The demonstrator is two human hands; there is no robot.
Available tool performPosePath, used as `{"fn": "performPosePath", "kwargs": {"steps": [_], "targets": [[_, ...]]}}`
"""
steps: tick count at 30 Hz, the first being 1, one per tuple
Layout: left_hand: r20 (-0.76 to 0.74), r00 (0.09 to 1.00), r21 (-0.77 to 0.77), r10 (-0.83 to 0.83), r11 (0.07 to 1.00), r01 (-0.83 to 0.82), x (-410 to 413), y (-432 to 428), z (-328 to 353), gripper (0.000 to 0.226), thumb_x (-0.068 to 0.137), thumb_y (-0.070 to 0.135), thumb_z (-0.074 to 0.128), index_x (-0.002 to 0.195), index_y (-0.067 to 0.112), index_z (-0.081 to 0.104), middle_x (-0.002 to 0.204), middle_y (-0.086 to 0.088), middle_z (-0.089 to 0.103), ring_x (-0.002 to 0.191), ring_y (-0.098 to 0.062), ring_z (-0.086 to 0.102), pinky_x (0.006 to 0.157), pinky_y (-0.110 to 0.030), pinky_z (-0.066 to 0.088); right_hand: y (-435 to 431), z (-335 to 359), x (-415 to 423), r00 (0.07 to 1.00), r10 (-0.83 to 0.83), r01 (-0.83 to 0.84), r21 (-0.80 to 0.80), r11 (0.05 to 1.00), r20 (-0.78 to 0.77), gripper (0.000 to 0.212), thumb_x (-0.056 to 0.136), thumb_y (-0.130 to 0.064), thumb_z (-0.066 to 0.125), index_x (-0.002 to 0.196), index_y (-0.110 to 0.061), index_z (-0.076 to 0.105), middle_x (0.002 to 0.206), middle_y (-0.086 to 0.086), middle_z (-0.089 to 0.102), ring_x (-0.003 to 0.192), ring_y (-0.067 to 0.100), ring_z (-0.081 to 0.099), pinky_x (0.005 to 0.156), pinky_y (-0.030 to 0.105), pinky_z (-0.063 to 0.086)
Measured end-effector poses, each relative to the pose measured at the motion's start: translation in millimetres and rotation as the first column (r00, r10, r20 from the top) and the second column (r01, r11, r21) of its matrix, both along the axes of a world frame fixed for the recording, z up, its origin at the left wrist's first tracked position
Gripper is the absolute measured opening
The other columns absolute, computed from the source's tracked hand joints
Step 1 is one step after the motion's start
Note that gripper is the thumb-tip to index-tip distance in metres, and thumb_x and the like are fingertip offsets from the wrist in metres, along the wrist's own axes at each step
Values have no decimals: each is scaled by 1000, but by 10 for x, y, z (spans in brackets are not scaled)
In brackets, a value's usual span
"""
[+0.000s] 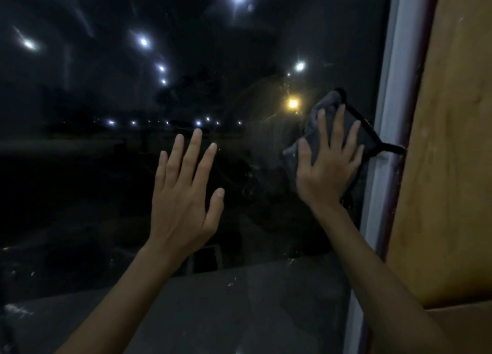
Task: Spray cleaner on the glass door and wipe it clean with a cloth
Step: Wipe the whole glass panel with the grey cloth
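Night outside; panes dark, lamps showing through.

- Grey cloth point(328, 104) lay flat against the glass door point(106, 100), at the pane's right edge, about mid-height. Its dark hem trailed onto the white door frame point(394, 108).
- Right hand point(328, 164) was spread open, fingers straight, palm pressing the cloth to the pane; no pinch or curl.
- Left hand point(183, 191) was open too, fingers straight, holding nothing, raised before the mid-pane. Contact with the glass: cannot tell.
- Faint smears point(269, 106) showed just left of the cloth.
- Spray bottle not in view.

Handling, judged: the cloth looked soft, light and limp, likely to bunch or slide on wet glass, so broad palm pressure suits it. The glass is rigid and slick; moderate force.

Room: the frame and yellow wall point(452, 140) block strokes rightward. Open pane lies left and above.
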State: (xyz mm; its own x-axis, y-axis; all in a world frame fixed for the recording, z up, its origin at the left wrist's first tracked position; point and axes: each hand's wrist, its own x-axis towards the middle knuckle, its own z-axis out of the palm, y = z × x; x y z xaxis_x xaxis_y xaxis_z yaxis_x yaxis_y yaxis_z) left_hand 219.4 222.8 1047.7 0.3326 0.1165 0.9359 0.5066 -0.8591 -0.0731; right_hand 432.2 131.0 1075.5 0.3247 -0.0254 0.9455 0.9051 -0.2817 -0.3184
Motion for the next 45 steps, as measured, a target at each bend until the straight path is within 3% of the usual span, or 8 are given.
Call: {"fn": "performPosePath", "kwargs": {"steps": [7, 10, 16, 23, 32, 38, 40, 45], "targets": [[9, 999, -10, 40, 999, -40, 289, -145, -228, 66, 88, 37, 38, 147, 10, 30, 158, -14, 15, 147, -30, 6, 119, -46, 3, -29, -1243, 110, 920, 22, 77, -235, 969, 392, 54, 98, -49, 35, 148, -31, 30, 163, -2, 7, 147, 34, 12, 118, 50, 7], [4, 996, -10, 84, 996, -84, 308, -147, -356, 66, 88, 36, 39, 147, 9, 31, 158, -15, 15, 147, -32, 6, 119, -47, 5, -207, -1482, 380, 974, 29, 14, -190, 982, 224, 51, 100, -48, 28, 149, -33, 25, 163, -7, 4, 149, 30, 7, 119, 48, 9], [16, 997, -16, 70, 997, -69, 339, -147, -440, 66, 88, 36, 40, 147, 8, 31, 158, -17, 14, 146, -34, 6, 119, -48, 2, -115, -722, 208, 997, -6, 9, 30, 1000, -82, 58, 100, -52, 25, 150, -23, 23, 160, 7, 22, 148, 33, 12, 115, 60, 9], [9, 1000, -52, 14, 999, -13, 411, -230, -725, 64, 89, 37, 37, 147, 9, 30, 158, -16, 15, 147, -33, 5, 119, -49, 4, -86, -1844, 86, 972, 92, -50, -190, 980, 218, 38, 101, -43, 34, 129, -20, 42, 162, -3, 14, 150, 27, 6, 119, 46, 5], [-5, 1000, -41, 3, 999, -3, 182, -123, -931, 63, 89, 33, 39, 145, 7, 33, 156, -17, 19, 146, -32, 9, 119, -46, 6, 10, -1332, 0, 998, -22, 21, -19, 1000, -66, 59, 100, -54, 26, 149, -22, 27, 157, 11, 25, 147, 39, 13, 116, 61, 9], [11, 1000, -60, -12, 998, 13, 172, -152, -1060, 62, 90, 32, 40, 145, 5, 32, 156, -19, 19, 146, -33, 9, 118, -49, 9, 102, -2230, -282, 961, 44, 26, -249, 968, 272, 62, 95, -49, 46, 150, -37, 20, 164, -4, 2, 149, 33, 6, 116, 55, 5], [0, 1000, -70, -17, 997, 17, 111, -145, -1132, 62, 90, 31, 40, 146, 6, 31, 156, -18, 18, 146, -33, 9, 118, -49, 9, 13, -2346, -125, 968, 24, 38, -241, 970, 249, 65, 90, -48, 52, 147, -34, 25, 164, -6, 0, 150, 30, 2, 118, 50, 2], [-3, 999, -96, -34, 995, 34, -111, -53, -1166, 62, 90, 30, 41, 146, 5, 30, 156, -18, 18, 147, -32, 8, 119, -49, 9, 79, -1688, -146, 998, -55, 52, -68, 996, -32, 57, 99, -56, 27, 149, -28, 27, 158, 9, 25, 146, 40, 15, 111, 68, 14]]}}
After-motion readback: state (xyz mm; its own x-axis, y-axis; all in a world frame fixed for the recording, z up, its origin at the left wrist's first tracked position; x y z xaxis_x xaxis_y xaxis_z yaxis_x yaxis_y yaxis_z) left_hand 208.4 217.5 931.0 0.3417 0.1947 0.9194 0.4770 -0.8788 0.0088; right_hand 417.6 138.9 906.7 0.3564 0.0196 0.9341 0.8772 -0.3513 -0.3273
